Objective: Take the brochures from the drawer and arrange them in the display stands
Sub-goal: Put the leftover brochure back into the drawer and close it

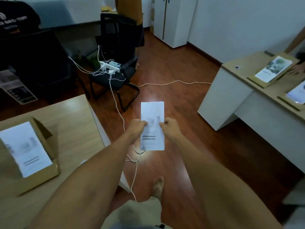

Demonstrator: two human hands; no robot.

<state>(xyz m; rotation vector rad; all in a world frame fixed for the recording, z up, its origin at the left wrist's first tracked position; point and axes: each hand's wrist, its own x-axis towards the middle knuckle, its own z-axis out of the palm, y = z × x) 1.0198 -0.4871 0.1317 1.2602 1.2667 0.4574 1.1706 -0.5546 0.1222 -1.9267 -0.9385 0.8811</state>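
Note:
A white brochure (pixel 152 111) with dark print hangs in front of me over the wooden floor. My left hand (pixel 136 128) pinches its left edge and my right hand (pixel 169 127) pinches its right edge, both at mid height. On the desk at the left, a cardboard display stand (pixel 44 176) holds a white brochure (pixel 26 149). On the desk at the right, a stand (pixel 257 81) holds a brochure with a picture (pixel 274 68), and a second stand (pixel 288 104) holds another brochure (pixel 297 94) cut off by the frame edge.
A black chair (pixel 115 76) with a white power strip (pixel 109 66) stands ahead, and white cables (pixel 173 82) trail across the floor. Another person's hand (pixel 297 70) rests by the far right stand. A white cabinet (pixel 173 20) stands at the back wall.

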